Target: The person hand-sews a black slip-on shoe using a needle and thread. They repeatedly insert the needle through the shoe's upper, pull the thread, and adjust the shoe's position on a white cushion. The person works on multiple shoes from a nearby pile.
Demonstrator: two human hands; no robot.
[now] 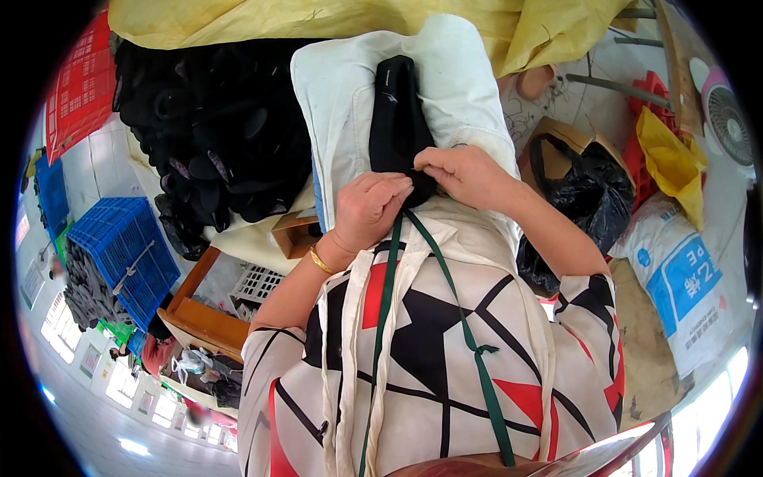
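A black cloth shoe lies lengthwise on the white cloth over my lap, its toe pointing away from me and its opening near me. My left hand is closed at the near left of the shoe, fingertips bent against its heel end. At the right edge of the opening, my right hand has thumb and forefinger pinched together on the shoe. Whether something small, such as a thread, sits in that pinch cannot be made out. A green cord hangs from my neck toward the near end of the shoe.
A large heap of black shoes lies at my left. Farther left stand a blue crate and a wooden drawer. At right are a black plastic bag in a cardboard box, a white-and-blue sack and a fan.
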